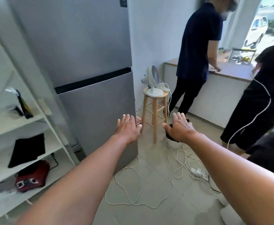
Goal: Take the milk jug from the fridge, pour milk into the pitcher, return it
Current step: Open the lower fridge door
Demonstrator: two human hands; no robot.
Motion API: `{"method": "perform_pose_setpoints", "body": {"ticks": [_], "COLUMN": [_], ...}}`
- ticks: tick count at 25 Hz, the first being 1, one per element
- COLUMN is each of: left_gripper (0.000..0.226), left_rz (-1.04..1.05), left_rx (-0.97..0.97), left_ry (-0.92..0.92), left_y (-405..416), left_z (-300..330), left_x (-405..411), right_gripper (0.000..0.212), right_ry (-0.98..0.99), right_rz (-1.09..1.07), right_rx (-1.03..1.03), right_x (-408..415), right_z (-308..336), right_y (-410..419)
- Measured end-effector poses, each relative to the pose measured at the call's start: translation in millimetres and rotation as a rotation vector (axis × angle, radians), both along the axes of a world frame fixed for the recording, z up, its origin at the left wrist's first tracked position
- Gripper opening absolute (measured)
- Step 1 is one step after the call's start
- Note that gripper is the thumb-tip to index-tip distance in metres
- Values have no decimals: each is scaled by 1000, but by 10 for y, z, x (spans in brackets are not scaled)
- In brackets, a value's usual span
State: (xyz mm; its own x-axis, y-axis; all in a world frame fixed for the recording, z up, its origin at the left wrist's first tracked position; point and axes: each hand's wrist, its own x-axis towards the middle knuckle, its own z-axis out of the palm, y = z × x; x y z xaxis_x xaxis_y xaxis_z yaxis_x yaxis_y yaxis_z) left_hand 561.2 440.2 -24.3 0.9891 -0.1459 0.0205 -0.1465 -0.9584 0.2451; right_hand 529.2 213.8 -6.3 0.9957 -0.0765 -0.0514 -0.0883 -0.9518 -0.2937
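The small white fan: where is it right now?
In the head view the small white fan stands on a wooden stool right of centre, between the closed fridge and the white counter, beyond both open hands.

a small kitchen corner in a lived-in room. a tall grey two-door fridge [90, 78] stands at eleven o'clock, both doors closed. white open shelving [40, 127] with oddments is at nine o'clock. a white counter [214, 95] under a window [272, 18] runs at two o'clock. a wooden stool [155, 114] bears a small fan [152, 78] at twelve o'clock. loose cables [133, 189] cross the tiled floor.
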Motion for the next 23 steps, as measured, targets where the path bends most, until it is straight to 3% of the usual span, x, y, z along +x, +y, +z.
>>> {"method": "perform_pose_setpoints", "body": {"ticks": [12, 23], "left_gripper": [63, 53], "left_rz": [440, 609], "left_rx": [20, -36], "left_ry": [-31, -87], "left_y": [2515, 3299], "left_z": [72, 336], "left_x": [481, 777], "right_gripper": [84, 81], "right_ry": [-17, -92], "right_rz": [442, 748], "right_rx": [17, 11], "right_x": [1350, 2298], "right_z": [62, 239], "right_y": [2534, 3774]}}
